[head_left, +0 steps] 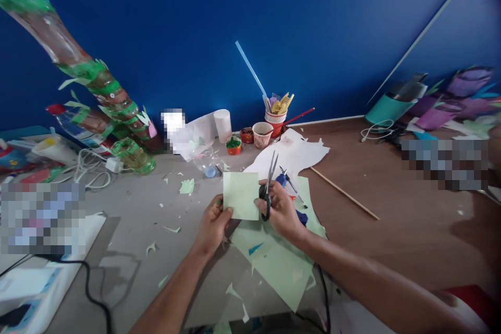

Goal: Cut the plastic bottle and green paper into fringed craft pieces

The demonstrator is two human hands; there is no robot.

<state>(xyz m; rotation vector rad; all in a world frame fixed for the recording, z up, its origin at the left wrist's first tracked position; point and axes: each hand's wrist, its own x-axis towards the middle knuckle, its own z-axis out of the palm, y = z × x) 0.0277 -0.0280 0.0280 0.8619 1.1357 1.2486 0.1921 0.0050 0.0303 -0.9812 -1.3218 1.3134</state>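
Note:
Between my hands is a pale green square of paper (240, 195), held up above the table. My left hand (213, 224) pinches it at its lower left edge, thumb in front. In my right hand (284, 209) is a pair of scissors (270, 182) with black handles, blades pointing up and slightly parted. The scissors are beside the paper's right edge, and my right fingertips are close to that edge. Below lies a larger pale green sheet (277, 266). A blue tool (301, 217), partly hidden by my right hand, and a thin brush (297, 193) rest behind that hand.
Green paper scraps (187, 186) are scattered over the grey tabletop. A wooden stick (344, 193) lies at right. Paint pots (234, 146) and cups (262, 135) stand by the blue wall. A painted bottle tree (113, 94) rises at left; a black cable (94, 297) crosses the front left.

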